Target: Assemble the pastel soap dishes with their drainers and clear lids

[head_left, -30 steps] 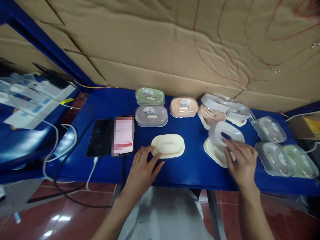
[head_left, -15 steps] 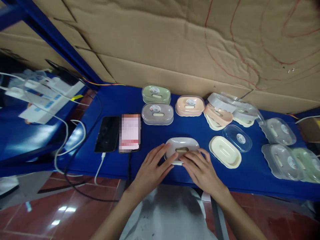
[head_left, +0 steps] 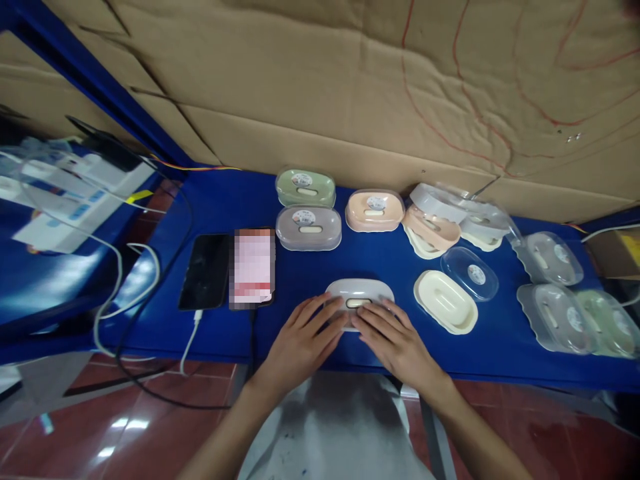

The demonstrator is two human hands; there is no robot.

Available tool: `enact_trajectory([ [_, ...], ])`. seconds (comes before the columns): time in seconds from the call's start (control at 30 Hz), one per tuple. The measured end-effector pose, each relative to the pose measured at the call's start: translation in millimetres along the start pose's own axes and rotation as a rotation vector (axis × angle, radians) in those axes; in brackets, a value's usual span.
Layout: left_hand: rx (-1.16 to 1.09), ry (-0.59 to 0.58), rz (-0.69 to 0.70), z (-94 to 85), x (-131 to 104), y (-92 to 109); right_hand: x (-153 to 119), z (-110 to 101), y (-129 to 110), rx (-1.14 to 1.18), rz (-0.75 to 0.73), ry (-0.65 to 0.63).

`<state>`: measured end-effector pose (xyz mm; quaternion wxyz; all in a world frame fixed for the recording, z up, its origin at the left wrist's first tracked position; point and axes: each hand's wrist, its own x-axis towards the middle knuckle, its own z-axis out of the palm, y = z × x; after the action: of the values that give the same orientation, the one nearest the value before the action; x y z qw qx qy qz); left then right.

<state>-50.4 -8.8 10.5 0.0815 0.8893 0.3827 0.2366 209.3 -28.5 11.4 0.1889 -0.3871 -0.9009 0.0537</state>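
Observation:
A grey oval soap dish [head_left: 360, 288] rests on the blue table in front of me. A pale bar shows through the slot at its middle. My left hand [head_left: 310, 327] lies over the dish's left end, fingers stretched out and apart. Over the right end, the fingers of my right hand [head_left: 393, 333] are extended and touch the top near the slot. Both hands hide the dish's near edge. To its right lies a cream soap dish base [head_left: 447, 303], with a clear lid [head_left: 470, 275] bearing a round label just behind it.
Lidded soap dishes in green [head_left: 305, 188], grey [head_left: 309, 229] and peach [head_left: 375, 211] stand at the back. Loose parts [head_left: 433, 227] are stacked right of them. More lidded dishes [head_left: 557, 320] lie far right. Two phones [head_left: 204, 272] with cables lie left. Cardboard [head_left: 300, 87] walls the back.
The grey dish now sits flatter, and the pale bar fills its slot more clearly. Both hands have stayed on it, with fingers slightly shifted. The whole view has shifted slightly.

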Motion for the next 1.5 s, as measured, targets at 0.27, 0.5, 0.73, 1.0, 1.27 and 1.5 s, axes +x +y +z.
enact_trajectory([
  [0.27,-0.1,0.076,-0.118,-0.3,0,1,-73,-72,130,-0.239,0.61,0.267],
  [0.5,-0.27,0.02,-0.22,1.1,5,1,-119,-80,188,-0.103,0.724,0.105],
  [0.73,-0.358,-0.024,-0.305,4.1,8,-5,-106,-82,179,-0.249,0.7,0.27],
  [1.0,-0.424,-0.093,-0.361,6.0,13,-4,-66,-66,97,-0.165,0.533,0.45],
  [1.27,-0.446,-0.117,-0.326,14.4,15,-6,-8,-26,35,0.162,0.206,0.143],
  [1.5,-0.487,-0.131,-0.338,12.5,15,-8,-6,-15,31,0.062,0.097,0.011],
])
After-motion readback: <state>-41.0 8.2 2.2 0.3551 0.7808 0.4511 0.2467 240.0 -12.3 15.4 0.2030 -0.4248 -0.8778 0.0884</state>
